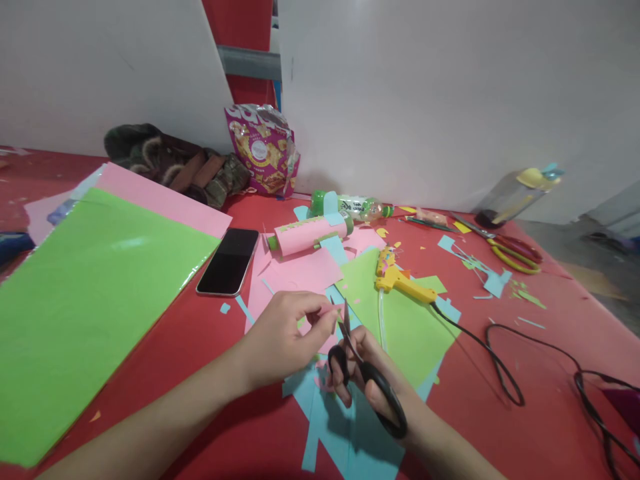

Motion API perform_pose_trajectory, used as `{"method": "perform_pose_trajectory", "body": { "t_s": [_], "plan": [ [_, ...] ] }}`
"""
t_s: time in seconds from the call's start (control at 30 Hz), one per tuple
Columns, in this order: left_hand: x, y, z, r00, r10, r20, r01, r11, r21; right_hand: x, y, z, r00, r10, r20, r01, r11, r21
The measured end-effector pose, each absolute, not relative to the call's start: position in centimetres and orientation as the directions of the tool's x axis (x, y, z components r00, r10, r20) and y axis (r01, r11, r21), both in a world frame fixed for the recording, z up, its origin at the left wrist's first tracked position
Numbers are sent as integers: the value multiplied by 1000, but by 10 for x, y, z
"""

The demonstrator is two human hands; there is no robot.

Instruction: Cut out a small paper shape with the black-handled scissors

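My left hand [287,333] pinches a small piece of pink paper [332,309] between thumb and fingers. Black-handled scissors [353,339] are gripped in my right hand [367,363], blades parted and pointing up at the paper's edge. Below both hands lie overlapping light blue paper [370,433] pieces and cut strips. A green paper sheet [415,333] rests to the right, with a yellow glue gun [407,285] on it. Just beyond my hands lies a tube wrapped in pink paper [310,237], with green ends and light blue pieces on it.
A black phone [229,262] and large green sheets in a clear sleeve [100,287] lie left. At the back are a snack bag [263,150], a green-labelled bottle [353,207] and a tumbler [517,197]. Larger scissors [510,250] and a black cord [500,363] lie right.
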State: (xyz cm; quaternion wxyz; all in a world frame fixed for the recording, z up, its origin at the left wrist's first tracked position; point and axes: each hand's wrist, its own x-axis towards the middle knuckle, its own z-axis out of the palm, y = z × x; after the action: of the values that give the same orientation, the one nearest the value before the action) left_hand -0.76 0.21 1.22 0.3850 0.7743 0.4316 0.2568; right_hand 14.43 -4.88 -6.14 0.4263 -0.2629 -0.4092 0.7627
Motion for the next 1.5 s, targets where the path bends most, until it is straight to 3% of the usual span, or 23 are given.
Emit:
{"method": "perform_pose_trajectory", "body": {
  "t_s": [0.53,1.1,1.5],
  "plan": [
    [-8,0,13,501,862,77,477,-349,807,146,-49,-62,-522,847,-101,-447,-373,-813],
    [-10,4,14,510,856,77,513,-375,772,144,-52,-53,-505,860,-75,-441,-332,-834],
    [-9,4,14,517,851,89,489,-380,785,144,-53,-35,-477,876,-75,-343,-263,-902]
  ]
}}
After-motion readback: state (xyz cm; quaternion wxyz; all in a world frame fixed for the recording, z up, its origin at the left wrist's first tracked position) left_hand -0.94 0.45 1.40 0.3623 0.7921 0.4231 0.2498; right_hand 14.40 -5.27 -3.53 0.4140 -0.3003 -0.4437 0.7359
